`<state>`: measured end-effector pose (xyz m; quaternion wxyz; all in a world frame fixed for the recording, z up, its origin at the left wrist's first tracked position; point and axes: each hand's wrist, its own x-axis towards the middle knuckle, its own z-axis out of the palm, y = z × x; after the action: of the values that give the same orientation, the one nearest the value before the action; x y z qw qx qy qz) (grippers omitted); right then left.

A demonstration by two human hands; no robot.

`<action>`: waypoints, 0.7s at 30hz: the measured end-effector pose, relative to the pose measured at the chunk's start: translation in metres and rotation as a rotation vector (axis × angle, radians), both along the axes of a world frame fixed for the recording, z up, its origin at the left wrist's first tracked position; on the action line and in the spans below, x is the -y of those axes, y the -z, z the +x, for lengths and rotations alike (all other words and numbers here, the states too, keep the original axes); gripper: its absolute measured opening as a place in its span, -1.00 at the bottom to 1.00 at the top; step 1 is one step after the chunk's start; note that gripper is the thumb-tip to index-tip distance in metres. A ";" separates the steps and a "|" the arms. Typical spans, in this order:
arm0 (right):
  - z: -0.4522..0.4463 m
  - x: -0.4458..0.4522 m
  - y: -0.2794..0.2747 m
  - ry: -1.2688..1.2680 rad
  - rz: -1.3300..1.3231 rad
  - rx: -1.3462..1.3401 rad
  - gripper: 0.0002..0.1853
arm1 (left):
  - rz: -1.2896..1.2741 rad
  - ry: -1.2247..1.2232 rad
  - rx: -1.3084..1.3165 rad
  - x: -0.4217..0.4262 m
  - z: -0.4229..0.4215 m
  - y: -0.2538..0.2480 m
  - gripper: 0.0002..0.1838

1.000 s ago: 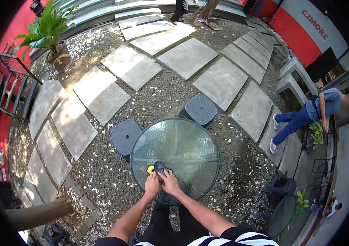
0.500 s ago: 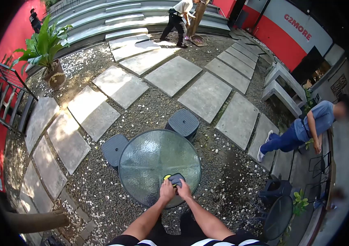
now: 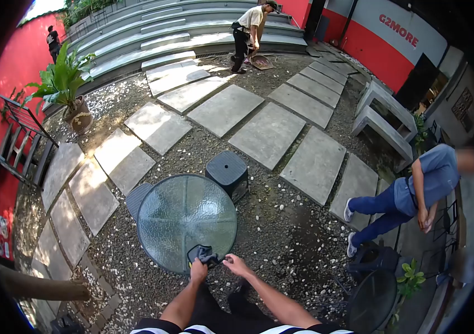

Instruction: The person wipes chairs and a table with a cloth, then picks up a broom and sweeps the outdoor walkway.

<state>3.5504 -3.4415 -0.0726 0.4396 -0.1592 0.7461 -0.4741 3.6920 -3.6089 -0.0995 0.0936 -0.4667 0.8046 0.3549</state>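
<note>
Near the front edge of the round glass table [image 3: 164,217], a crumpled dark grey cloth-like item [image 3: 203,254] is gripped by my left hand [image 3: 198,271], whose fingers close on its lower left side. Just to the right of it is my right hand [image 3: 237,265], bent inward at the table's edge, with thumb and forefinger close together. Whether anything small lies between those fingers cannot be made out. A bit of yellow shows by the left fingers.
Two stools stand beyond the table, one at back right [image 3: 227,170], one at back left [image 3: 136,199]. A person in blue [image 3: 431,178] stands at right. Another person [image 3: 248,33] bends near the steps. A dark chair [image 3: 373,300] is at lower right.
My right hand has come away from the dark item and moved to its right, while my left hand keeps hold. The view has shifted, and the table appears further left.
</note>
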 end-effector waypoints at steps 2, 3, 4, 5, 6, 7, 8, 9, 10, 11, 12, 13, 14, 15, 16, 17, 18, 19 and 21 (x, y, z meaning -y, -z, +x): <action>-0.018 -0.027 -0.012 -0.028 0.160 -0.001 -0.55 | 0.004 -0.034 -0.023 -0.013 -0.008 -0.001 -0.58; -0.027 -0.034 -0.006 0.002 0.157 -0.102 -0.60 | 0.003 -0.062 -0.044 -0.012 -0.016 -0.006 -0.57; -0.032 -0.042 0.001 0.029 0.156 -0.199 -0.64 | 0.006 -0.091 -0.060 -0.012 -0.022 -0.009 -0.57; -0.039 -0.045 0.000 0.032 0.177 -0.219 -0.66 | -0.025 -0.124 -0.122 -0.008 -0.030 -0.009 -0.55; -0.049 -0.043 -0.004 0.033 0.198 -0.238 -0.68 | -0.057 -0.160 -0.182 0.001 -0.041 -0.011 -0.54; -0.059 -0.039 -0.016 0.032 0.153 -0.209 -0.69 | -0.098 -0.239 -0.277 0.008 -0.052 -0.016 -0.44; -0.064 -0.038 -0.022 0.030 0.113 -0.174 -0.70 | -0.109 -0.303 -0.278 0.017 -0.061 -0.019 -0.44; -0.069 -0.034 -0.029 0.010 0.126 -0.161 -0.70 | -0.124 -0.368 -0.283 0.028 -0.072 -0.023 -0.44; -0.076 -0.027 -0.030 -0.004 0.071 -0.175 -0.70 | -0.149 -0.417 -0.326 0.040 -0.083 -0.025 -0.41; -0.082 -0.021 -0.030 -0.014 0.016 -0.186 -0.71 | -0.174 -0.463 -0.367 0.048 -0.089 -0.021 -0.37; -0.088 -0.015 -0.030 -0.029 0.027 -0.178 -0.71 | -0.167 -0.477 -0.355 0.054 -0.096 -0.018 -0.37; -0.095 -0.009 -0.028 -0.058 -0.028 -0.167 -0.71 | -0.274 -0.521 -0.420 0.059 -0.102 -0.011 -0.35; -0.106 -0.003 -0.033 -0.086 -0.083 -0.155 -0.71 | -0.381 -0.562 -0.484 0.060 -0.112 -0.011 -0.32; -0.118 0.000 -0.037 -0.099 -0.070 -0.145 -0.71 | -0.373 -0.575 -0.469 0.055 -0.120 -0.009 -0.32; -0.132 0.006 -0.057 -0.127 -0.045 -0.014 -0.68 | -0.405 -0.595 -0.455 0.049 -0.129 -0.015 -0.30; -0.150 0.018 -0.076 -0.151 -0.025 0.113 -0.65 | -0.440 -0.614 -0.446 0.046 -0.145 -0.024 -0.28; -0.171 0.030 -0.087 -0.161 -0.019 0.116 -0.65 | -0.477 -0.633 -0.438 0.046 -0.166 -0.035 -0.26; -0.193 0.044 -0.100 -0.100 -0.058 0.167 -0.59 | -0.475 -0.642 -0.432 0.047 -0.191 -0.047 -0.26; -0.251 0.074 -0.122 -0.041 -0.099 0.209 -0.53 | 0.481 -0.803 -0.791 0.059 -0.259 -0.071 -0.19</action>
<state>3.2993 -3.5157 0.0494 0.5160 -0.1455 0.6687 -0.5152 3.4329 -3.6677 -0.0283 -0.2506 -0.5322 0.4368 0.6806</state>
